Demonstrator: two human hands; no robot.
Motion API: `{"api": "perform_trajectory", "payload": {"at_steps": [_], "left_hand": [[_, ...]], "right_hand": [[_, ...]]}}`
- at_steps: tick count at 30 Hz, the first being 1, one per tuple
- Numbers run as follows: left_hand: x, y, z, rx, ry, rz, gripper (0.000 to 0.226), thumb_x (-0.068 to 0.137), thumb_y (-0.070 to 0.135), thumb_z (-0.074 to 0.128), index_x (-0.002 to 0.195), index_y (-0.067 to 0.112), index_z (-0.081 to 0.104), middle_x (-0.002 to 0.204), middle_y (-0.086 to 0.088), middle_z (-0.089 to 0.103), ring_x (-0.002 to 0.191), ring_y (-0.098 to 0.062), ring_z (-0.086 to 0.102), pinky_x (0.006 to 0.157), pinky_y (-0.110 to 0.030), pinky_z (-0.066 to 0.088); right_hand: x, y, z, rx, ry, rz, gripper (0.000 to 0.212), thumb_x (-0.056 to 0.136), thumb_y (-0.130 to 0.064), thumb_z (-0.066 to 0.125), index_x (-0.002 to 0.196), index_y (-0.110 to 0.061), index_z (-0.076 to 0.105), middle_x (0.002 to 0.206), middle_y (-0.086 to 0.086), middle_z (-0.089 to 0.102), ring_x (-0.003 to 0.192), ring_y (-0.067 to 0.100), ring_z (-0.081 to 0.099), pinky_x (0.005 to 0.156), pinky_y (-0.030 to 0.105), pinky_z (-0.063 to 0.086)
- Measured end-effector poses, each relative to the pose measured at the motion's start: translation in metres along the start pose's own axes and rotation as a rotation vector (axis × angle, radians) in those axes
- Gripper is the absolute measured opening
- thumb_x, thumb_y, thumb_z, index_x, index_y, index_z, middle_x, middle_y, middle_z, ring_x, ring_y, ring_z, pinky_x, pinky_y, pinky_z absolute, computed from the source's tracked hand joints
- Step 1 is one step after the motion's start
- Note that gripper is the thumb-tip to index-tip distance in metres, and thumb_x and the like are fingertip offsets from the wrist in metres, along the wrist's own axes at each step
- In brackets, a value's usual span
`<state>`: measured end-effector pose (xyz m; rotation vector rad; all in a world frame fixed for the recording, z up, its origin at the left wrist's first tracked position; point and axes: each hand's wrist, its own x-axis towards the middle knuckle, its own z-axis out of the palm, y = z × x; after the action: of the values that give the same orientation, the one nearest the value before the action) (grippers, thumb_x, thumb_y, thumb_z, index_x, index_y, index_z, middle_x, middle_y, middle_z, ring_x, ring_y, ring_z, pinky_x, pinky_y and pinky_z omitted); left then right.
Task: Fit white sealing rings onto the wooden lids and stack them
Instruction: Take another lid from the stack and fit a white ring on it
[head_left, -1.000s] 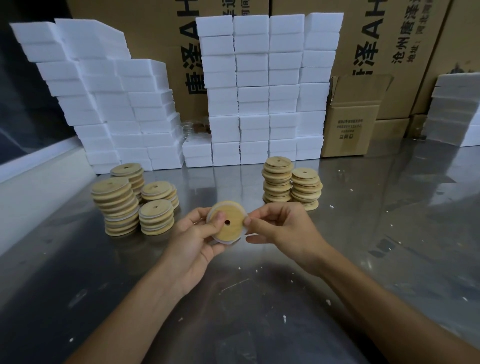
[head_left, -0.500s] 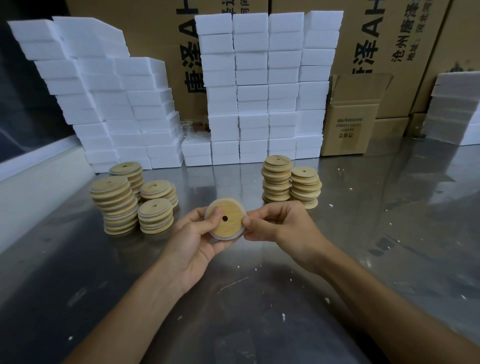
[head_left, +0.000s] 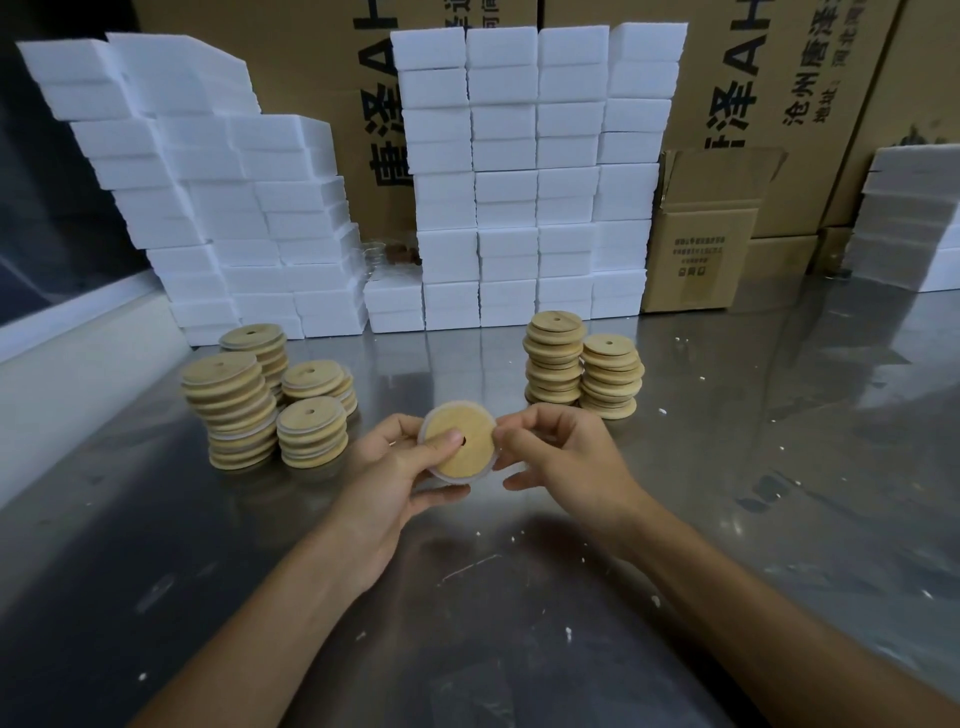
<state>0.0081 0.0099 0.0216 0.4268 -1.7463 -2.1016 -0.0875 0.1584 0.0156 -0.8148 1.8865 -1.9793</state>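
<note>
At the centre of the frame my left hand (head_left: 395, 467) grips a wooden lid (head_left: 460, 446), thumb pressed on its face. My right hand (head_left: 563, 452) pinches the white sealing ring (head_left: 492, 460) at the lid's right edge, above the bench (head_left: 779, 493).

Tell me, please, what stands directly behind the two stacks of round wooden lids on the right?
Behind the two right-hand stacks of round wooden lids rises a wall of stacked white foam blocks, backed by large printed cardboard cartons. The blocks hide the cartons' lower parts.

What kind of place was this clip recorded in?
Probably a small packing or assembly workshop: printed shipping cartons along the back, stacked white boxes, and piles of wooden lids on a metal worktable.
</note>
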Motion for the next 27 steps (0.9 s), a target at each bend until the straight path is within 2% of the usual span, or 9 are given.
{"api": "perform_trajectory", "payload": {"at_steps": [2, 5, 6, 9, 14, 19, 23, 27], "left_hand": [[-0.0013, -0.0016, 0.0036, 0.111, 0.019, 0.056, 0.024, 0.081, 0.006, 0.073, 0.102, 0.009, 0.062, 0.092, -0.012, 0.075, 0.091, -0.032, 0.072, 0.073, -0.046, 0.061], [-0.0026, -0.0027, 0.0071, 0.106, 0.015, 0.120, 0.031, 0.083, 0.000, 0.071, 0.109, 0.017, 0.067, 0.093, -0.010, 0.075, 0.087, -0.030, 0.073, 0.069, -0.044, 0.061], [-0.0022, -0.0024, 0.0071, 0.085, 0.019, 0.135, 0.031, 0.082, 0.000, 0.071, 0.108, 0.018, 0.068, 0.096, -0.010, 0.075, 0.087, -0.030, 0.073, 0.067, -0.042, 0.061], [0.0004, -0.0036, 0.0054, 0.038, 0.054, 0.169, 0.029, 0.080, -0.002, 0.073, 0.101, 0.017, 0.071, 0.101, -0.009, 0.073, 0.090, -0.029, 0.072, 0.063, -0.037, 0.059], [0.0025, -0.0084, 0.0054, -0.029, 0.108, 0.157, 0.024, 0.080, -0.004, 0.072, 0.097, 0.012, 0.064, 0.102, -0.012, 0.071, 0.092, -0.029, 0.072, 0.065, -0.040, 0.060], [0.0033, -0.0105, 0.0047, 0.119, 0.193, 0.200, 0.023, 0.074, 0.004, 0.081, 0.086, 0.010, 0.062, 0.095, -0.009, 0.069, 0.086, -0.028, 0.072, 0.063, -0.040, 0.061], [0.0030, -0.0106, 0.0053, 0.188, 0.226, 0.192, 0.018, 0.075, 0.004, 0.080, 0.077, 0.009, 0.063, 0.093, -0.011, 0.070, 0.081, -0.032, 0.072, 0.065, -0.038, 0.061], [0.0021, -0.0079, 0.0056, 0.057, 0.202, 0.117, 0.011, 0.083, -0.002, 0.071, 0.076, 0.002, 0.063, 0.099, -0.025, 0.068, 0.081, -0.036, 0.072, 0.065, -0.036, 0.061]], "right_hand": [[0.0009, 0.0014, -0.0010, -0.018, 0.009, -0.022, 0.011, 0.092, -0.013, 0.066, 0.083, -0.012, 0.072, 0.079, 0.006, 0.072, 0.075, 0.014, 0.068, 0.062, 0.026, 0.056], [0.0006, 0.0018, -0.0018, -0.019, -0.009, -0.041, 0.005, 0.090, -0.016, 0.071, 0.084, -0.016, 0.071, 0.080, -0.002, 0.072, 0.075, 0.013, 0.069, 0.061, 0.027, 0.056], [0.0000, 0.0010, -0.0016, -0.011, -0.022, -0.040, 0.004, 0.087, -0.015, 0.074, 0.087, -0.016, 0.070, 0.081, -0.003, 0.072, 0.074, 0.013, 0.069, 0.060, 0.028, 0.056], [-0.0016, -0.0006, 0.0006, -0.003, -0.056, -0.023, 0.018, 0.082, -0.012, 0.079, 0.094, -0.014, 0.066, 0.087, 0.004, 0.071, 0.072, 0.016, 0.069, 0.059, 0.029, 0.057], [-0.0041, -0.0016, 0.0055, -0.010, -0.057, -0.044, 0.025, 0.080, -0.005, 0.079, 0.098, -0.007, 0.063, 0.091, 0.017, 0.072, 0.069, 0.022, 0.068, 0.059, 0.029, 0.058], [-0.0001, 0.0025, 0.0072, -0.018, 0.026, -0.119, 0.015, 0.082, 0.000, 0.075, 0.095, -0.003, 0.068, 0.083, 0.008, 0.070, 0.069, 0.016, 0.063, 0.063, 0.025, 0.055], [0.0020, 0.0017, 0.0025, -0.042, 0.063, -0.155, 0.012, 0.083, -0.002, 0.075, 0.087, -0.012, 0.072, 0.081, 0.004, 0.073, 0.076, 0.017, 0.064, 0.072, 0.031, 0.056], [0.0019, -0.0006, 0.0020, 0.031, 0.081, -0.175, 0.015, 0.082, -0.002, 0.076, 0.080, -0.016, 0.070, 0.072, -0.003, 0.071, 0.068, 0.010, 0.063, 0.060, 0.021, 0.052]]}}
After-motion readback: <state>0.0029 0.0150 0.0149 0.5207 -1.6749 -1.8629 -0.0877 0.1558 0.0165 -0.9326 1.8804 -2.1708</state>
